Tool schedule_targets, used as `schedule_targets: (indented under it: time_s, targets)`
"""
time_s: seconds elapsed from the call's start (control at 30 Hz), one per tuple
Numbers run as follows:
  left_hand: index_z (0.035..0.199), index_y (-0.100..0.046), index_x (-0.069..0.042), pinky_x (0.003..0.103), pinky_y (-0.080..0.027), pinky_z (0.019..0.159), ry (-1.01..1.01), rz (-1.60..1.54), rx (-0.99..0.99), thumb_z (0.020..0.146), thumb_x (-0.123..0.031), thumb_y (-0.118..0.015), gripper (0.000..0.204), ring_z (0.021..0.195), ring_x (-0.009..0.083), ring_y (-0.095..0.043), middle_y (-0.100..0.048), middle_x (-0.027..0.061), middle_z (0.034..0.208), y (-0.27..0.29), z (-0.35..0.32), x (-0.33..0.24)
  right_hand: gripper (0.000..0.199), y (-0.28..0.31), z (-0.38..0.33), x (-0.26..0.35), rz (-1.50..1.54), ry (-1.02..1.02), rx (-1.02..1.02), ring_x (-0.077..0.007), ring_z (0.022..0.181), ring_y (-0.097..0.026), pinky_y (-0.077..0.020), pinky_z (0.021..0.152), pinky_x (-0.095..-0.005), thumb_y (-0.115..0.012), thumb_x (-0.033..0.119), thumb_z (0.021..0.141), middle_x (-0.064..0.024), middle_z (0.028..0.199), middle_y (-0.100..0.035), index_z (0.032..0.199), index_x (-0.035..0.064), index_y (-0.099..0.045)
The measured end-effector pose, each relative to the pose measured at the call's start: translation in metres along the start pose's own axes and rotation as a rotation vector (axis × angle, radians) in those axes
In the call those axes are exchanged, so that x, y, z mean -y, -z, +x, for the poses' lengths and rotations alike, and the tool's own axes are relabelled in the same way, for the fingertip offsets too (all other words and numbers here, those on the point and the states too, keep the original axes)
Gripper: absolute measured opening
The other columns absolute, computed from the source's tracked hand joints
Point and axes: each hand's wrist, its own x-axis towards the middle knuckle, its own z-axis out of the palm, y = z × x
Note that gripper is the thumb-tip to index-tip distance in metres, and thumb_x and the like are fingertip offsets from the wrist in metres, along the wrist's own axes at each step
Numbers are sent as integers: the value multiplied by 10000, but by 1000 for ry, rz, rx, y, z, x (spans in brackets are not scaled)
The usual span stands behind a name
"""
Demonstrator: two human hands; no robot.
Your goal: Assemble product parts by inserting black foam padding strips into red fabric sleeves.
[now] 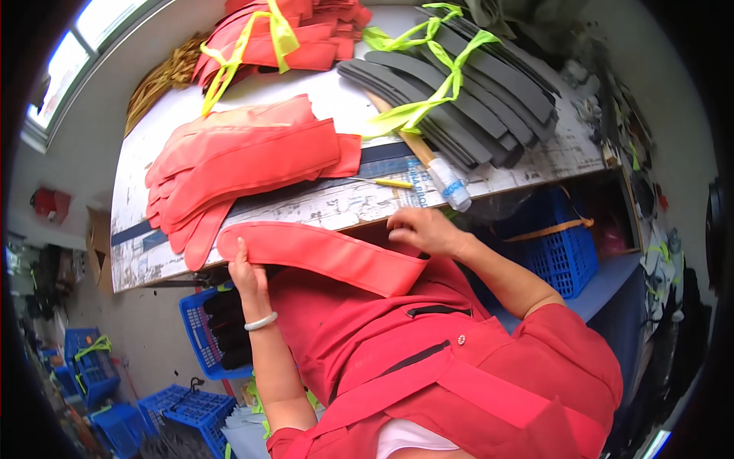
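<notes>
A long coral-red strip (pixel 329 258), with one rounded end and visible edge stitching, spans the gap between my body and the table's front edge. My left hand (pixel 250 279) grips its rounded end, thumb on top. Close to the strip's other end, my right hand (pixel 425 229) is held with its fingers curled in; whatever they may pinch is hidden. Just beyond the strip lies a loose, fanned pile of similar coral strips (pixel 252 157) on the white, worn-patterned table (pixel 306 206).
A thin yellow-handled tool (pixel 394 183) and a wooden stick with a wrapped end (pixel 447 182) lie near the table edge. Behind are tied bundles of red strips (pixel 310 57) and dark grey strips (pixel 482 107). Blue crates stand under the table (pixel 562 264) and on the floor (pixel 191 409).
</notes>
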Motion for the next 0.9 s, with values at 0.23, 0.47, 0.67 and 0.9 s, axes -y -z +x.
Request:
schedule_targets:
  time_s: [0.23,0.47,0.67,0.9]
  targets:
    - [1233,-523,35,419,-514,964,68,-18,45,984,-110,-522,289,1080,275,-621,-615,164,1188,-13,-4,-3,573,106,-5,-120,-698,-325,-692,-341,1156,-513,-367,1017,-440,-746,307,761,-134,1198,-590,1275,132,-563]
    - [1226,-524,50,411,-515,962,71,-2,37,983,-110,-523,290,1090,272,-616,-613,165,1190,-13,-6,-2,648,130,-13,-120,-277,-546,-542,-335,1195,-511,-385,1021,-435,-760,463,724,-154,1226,-576,1276,176,-577]
    - [1206,-534,69,421,-499,978,112,0,42,976,-119,-542,298,1098,282,-611,-607,174,1205,0,3,1,603,127,-27,-116,-107,-525,-455,-314,1165,-582,-415,1004,-393,-767,411,682,-138,1202,-646,1192,139,-595]
    - [1246,-510,47,422,-489,992,132,-3,102,992,-146,-514,319,1108,283,-608,-602,178,1215,14,6,0,368,155,-73,-116,136,-477,-782,-204,812,-629,-509,728,-330,-734,167,759,-62,898,-650,1088,58,-610]
